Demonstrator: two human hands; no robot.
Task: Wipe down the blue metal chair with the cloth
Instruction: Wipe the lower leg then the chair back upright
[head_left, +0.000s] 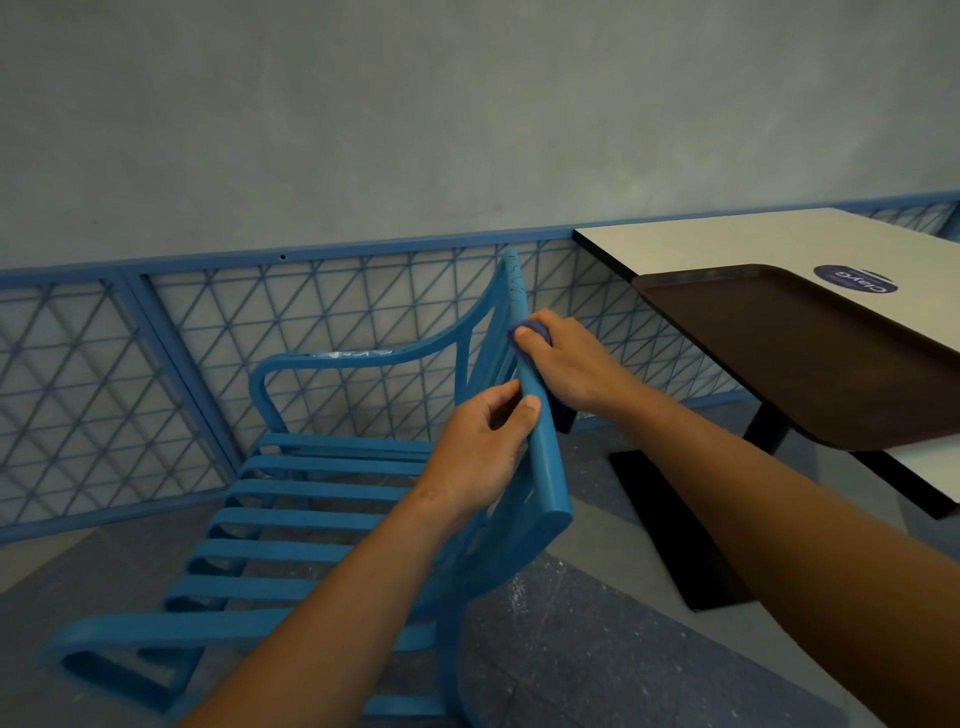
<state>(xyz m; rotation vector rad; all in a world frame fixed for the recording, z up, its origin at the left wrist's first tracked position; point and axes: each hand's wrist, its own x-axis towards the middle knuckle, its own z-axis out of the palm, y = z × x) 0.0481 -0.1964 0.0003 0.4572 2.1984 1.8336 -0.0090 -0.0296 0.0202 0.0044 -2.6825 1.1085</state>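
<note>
The blue metal chair (306, 488) stands in front of me, its slatted seat to the left and its curved top rail running up the middle. My left hand (483, 447) grips the top rail from the seat side, thumb on the rail's upper edge. My right hand (571, 364) holds a dark blue cloth (532, 332) against the rail's outer side, higher up. Most of the cloth is hidden under the palm; a bit of it hangs below the wrist, behind the rail.
A white table (769, 239) on a black pedestal base (670, 525) stands close on the right, carrying a brown tray (810, 364) and a round dark sticker (854, 279). A blue lattice railing (218, 332) runs along the grey wall behind the chair.
</note>
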